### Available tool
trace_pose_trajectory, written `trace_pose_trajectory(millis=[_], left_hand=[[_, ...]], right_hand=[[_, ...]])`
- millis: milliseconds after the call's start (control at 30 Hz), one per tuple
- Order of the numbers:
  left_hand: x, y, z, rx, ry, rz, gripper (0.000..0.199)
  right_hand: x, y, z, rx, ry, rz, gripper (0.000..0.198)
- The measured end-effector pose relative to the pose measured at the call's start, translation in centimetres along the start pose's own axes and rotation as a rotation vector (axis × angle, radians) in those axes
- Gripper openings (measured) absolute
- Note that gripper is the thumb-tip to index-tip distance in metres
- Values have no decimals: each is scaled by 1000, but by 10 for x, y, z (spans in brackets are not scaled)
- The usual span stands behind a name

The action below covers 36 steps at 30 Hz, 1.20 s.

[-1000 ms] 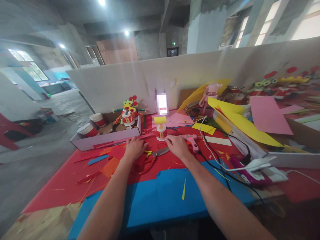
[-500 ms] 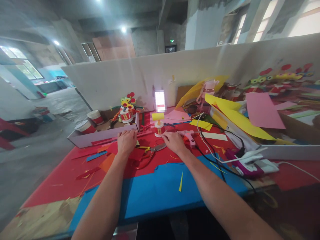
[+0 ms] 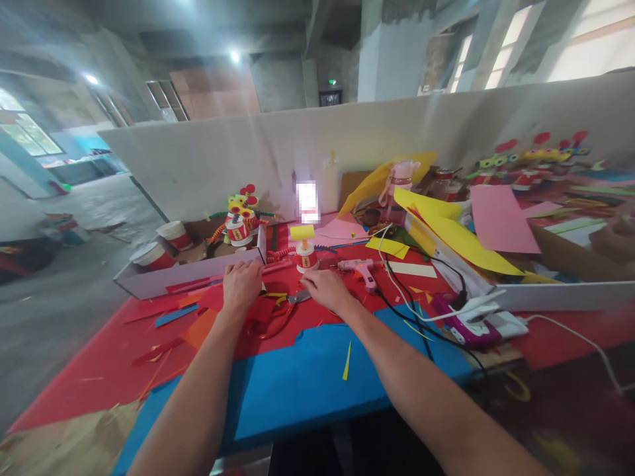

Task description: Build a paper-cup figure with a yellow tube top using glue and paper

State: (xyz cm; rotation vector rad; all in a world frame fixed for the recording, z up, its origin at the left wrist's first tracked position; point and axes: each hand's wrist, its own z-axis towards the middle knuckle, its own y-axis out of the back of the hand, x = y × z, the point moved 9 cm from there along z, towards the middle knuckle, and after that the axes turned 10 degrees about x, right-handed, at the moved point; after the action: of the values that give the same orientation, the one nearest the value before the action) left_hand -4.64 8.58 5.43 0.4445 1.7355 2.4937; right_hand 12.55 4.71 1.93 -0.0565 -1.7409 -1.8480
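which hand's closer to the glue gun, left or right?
Right. The right hand lies flat just beside the glue gun, on its near left side. The left hand rests farther off, past the scissors.

My left hand [image 3: 241,285] is pressing on matt red paper scraps [image 3: 258,309], soft-looking and uncreased. Just beside my right hand [image 3: 325,291], the scissors [image 3: 290,302] are showing dull grey metal blades and smooth red plastic handles. Under both hands the red sheet [image 3: 99,360] is looking matt and felt-like, and nearer me the blue sheet [image 3: 302,387] is looking like smooth foam. Beyond my right fingers, the paper-cup figure [image 3: 304,254] is gleaming slightly, and the glue gun [image 3: 358,268] is showing glossy pale plastic. The black cables [image 3: 421,324] are looking rubbery.
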Motion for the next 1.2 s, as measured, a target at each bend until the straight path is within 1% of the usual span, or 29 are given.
trace_pose_trajectory(millis=[100,233,400,567,767,833,867,1000,1100,1200], left_hand=[[2,0,0,14,7,1,34],[7,2,0,74,34,-17,32],[32,7,-3,156,186,-114,30],[52,9,-5,155,230,-141,32],[69,9,-7,135,224,-180,29],[67,6,-6,156,186,-201,31],[64,2,-5,188,147,-229,32],[38,-23,-6,380,-29,-397,34],[23,-37,-6,451,-69,-378,30],[15,-41,-5,470,-72,-374,26]], right_hand=[[2,-1,-1,23,13,-5,25],[3,0,-2,24,26,-21,24],[4,1,-3,15,37,-38,24],[-2,-1,-2,22,2,-38,26],[-4,-1,-3,-1,3,-33,27],[-5,-2,-3,0,-7,-32,28],[-5,-2,-4,6,-10,-31,28],[-5,-5,-3,30,-10,-23,27],[-4,-6,-3,32,-5,-30,27],[-4,-7,-2,43,-12,-30,28]])
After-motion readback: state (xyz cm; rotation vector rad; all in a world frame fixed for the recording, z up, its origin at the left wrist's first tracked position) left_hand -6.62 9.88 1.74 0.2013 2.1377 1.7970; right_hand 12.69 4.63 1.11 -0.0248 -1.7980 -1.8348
